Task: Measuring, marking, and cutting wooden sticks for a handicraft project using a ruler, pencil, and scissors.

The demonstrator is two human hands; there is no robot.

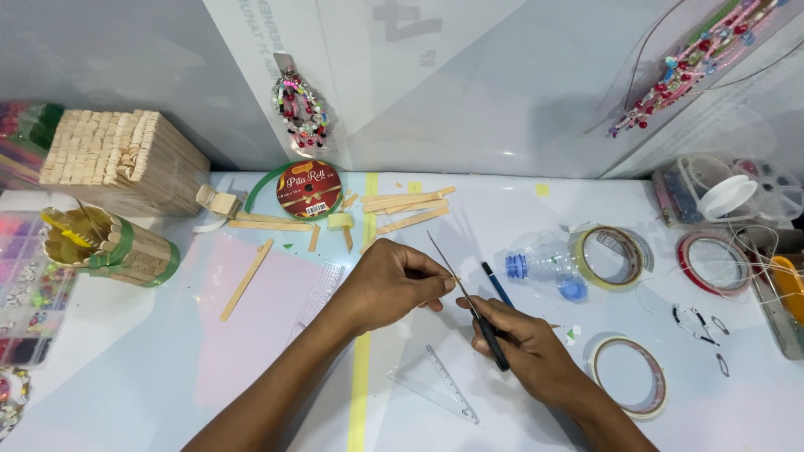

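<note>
At the far left of the frame a clear bead organiser (25,289) sits on the white bench (134,377), with a round pot of wooden sticks banded in green (109,247) above it and a square box built of stacked sticks (126,159) in the upper left. A single loose wooden stick (246,279) lies slanted on a pale pink sheet (243,326), and more sticks (410,205) are scattered near a red ribbon roll (309,189) at the back edge.

In the middle of the frame the left hand (389,285) is curled, its fingers (431,272) pinched shut on something small that cannot be made out. Just right of it the right hand (523,343) grips the black handle of a thin bladed tool (469,301), fingers closed around it. The tool's long axis runs on a diagonal from lower right up to upper left, its slim metal tip rising past the left fingertips, so the blade crosses directly in front of the left pinch, touching or nearly so. The right hand holds the tool; the left is nearer the tip.

A clear plastic set square (440,385) lies below the hands. Further right are a small plastic bottle with a blue cap (544,264), a yellowish tape roll (611,255), a second tape roll (630,375) lower down, and a red-rimmed roll (712,264).
</note>
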